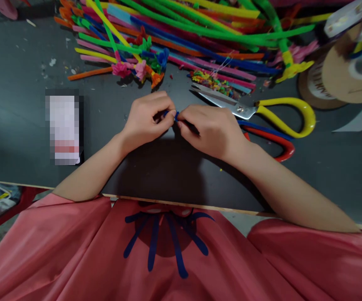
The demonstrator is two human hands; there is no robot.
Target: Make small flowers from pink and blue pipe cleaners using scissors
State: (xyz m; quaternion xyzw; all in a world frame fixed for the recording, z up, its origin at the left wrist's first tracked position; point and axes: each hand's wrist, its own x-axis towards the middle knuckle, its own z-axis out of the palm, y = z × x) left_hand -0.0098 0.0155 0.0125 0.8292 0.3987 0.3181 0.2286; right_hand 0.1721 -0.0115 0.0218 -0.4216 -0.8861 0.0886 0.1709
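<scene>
My left hand (pixel 148 119) and my right hand (pixel 210 127) meet at the middle of the dark table (pixel 27 138), fingertips pinched together on a small blue pipe cleaner piece (pixel 175 114). Only a short bit of blue shows between the fingers. Just past my right hand lie yellow-handled scissors (pixel 262 113), with a red and a blue pipe cleaner (pixel 274 140) running under my right wrist. Several small twisted pipe cleaner flowers (pixel 140 67) lie beyond my hands.
A big heap of coloured pipe cleaners (pixel 199 29) covers the far side of the table. Tape rolls (pixel 340 71) stand at the far right. A blurred-out rectangular object (pixel 63 129) lies to the left. Several blue pipe cleaners (pixel 168 238) rest on my pink lap.
</scene>
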